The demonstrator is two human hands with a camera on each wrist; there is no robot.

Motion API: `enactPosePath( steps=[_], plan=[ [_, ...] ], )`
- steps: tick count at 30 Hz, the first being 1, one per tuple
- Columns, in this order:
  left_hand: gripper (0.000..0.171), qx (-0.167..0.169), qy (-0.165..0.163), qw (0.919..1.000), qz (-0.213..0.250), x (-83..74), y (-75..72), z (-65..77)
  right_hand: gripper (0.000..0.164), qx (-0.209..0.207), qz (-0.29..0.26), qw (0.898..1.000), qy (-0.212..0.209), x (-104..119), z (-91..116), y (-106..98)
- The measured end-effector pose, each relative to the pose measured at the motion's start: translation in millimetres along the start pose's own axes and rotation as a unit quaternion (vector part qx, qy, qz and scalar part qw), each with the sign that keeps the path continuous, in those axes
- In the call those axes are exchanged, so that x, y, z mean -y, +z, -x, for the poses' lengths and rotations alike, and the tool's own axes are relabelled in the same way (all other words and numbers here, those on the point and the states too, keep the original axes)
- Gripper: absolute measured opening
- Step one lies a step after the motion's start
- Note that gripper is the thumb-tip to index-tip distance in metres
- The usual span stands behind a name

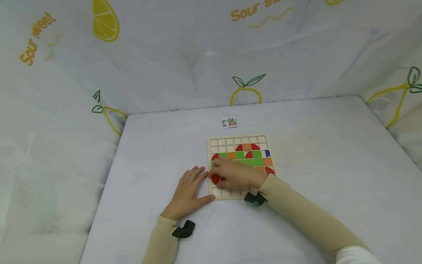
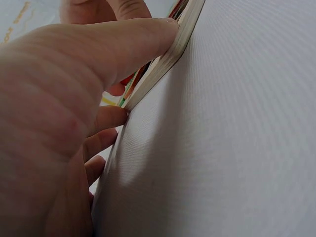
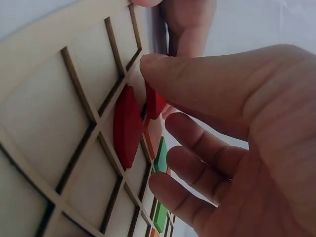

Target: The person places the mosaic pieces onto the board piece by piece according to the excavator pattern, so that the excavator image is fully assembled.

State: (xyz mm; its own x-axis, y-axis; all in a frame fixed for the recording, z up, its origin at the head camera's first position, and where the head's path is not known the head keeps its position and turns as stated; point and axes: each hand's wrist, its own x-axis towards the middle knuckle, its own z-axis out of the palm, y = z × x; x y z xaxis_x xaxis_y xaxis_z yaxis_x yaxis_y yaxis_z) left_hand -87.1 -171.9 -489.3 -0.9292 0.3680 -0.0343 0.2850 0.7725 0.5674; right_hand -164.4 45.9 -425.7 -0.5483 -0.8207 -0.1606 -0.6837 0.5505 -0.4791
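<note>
A wooden grid board (image 1: 218, 192) lies on the white table, partly filled with red, green and orange tiles. Over its lower left squares, my right hand (image 1: 235, 173) pinches a red curved-edge tile (image 3: 155, 101), the thumb against its side and the index finger mostly hidden behind. Beside it a second red tile (image 3: 127, 128) sits in a grid square. My left hand (image 1: 187, 194) lies along the board's left side, fingers extended. Its thumb (image 2: 158, 37) rests against the board's near left corner, and the index fingertip touches the left edge.
Beyond the board lies a small printed card (image 1: 229, 122) with a coloured pattern. A blue-marked tile (image 1: 267, 153) sits at the board's right side. Fabric walls with lemon drawings (image 1: 245, 96) stand behind the table and at both sides.
</note>
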Motion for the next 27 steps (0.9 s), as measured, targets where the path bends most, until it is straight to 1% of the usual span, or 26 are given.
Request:
enactPosePath(
  steps=[4,10,16,27],
  plan=[
    [0.081,-0.001,0.001,1.0,-0.005,0.1,0.6,-0.6,0.031,0.01,0.011,1.0,0.003,0.3,-0.8,0.7],
    [0.081,0.0,0.001,0.9999,-0.012,0.9,0.8,-0.4,0.031,0.016,0.004,1.0,0.007,0.4,-0.3,1.0],
    [0.081,-0.006,0.004,0.9999,-0.008,1.0,0.7,-0.4,0.022,-0.001,0.005,1.0,0.0,-1.3,-2.7,2.6],
    [0.081,-0.006,0.005,0.9999,-0.01,2.6,2.2,-0.4,0.021,-0.008,0.012,1.0,0.003,-3.1,-3.2,5.1]
  ],
)
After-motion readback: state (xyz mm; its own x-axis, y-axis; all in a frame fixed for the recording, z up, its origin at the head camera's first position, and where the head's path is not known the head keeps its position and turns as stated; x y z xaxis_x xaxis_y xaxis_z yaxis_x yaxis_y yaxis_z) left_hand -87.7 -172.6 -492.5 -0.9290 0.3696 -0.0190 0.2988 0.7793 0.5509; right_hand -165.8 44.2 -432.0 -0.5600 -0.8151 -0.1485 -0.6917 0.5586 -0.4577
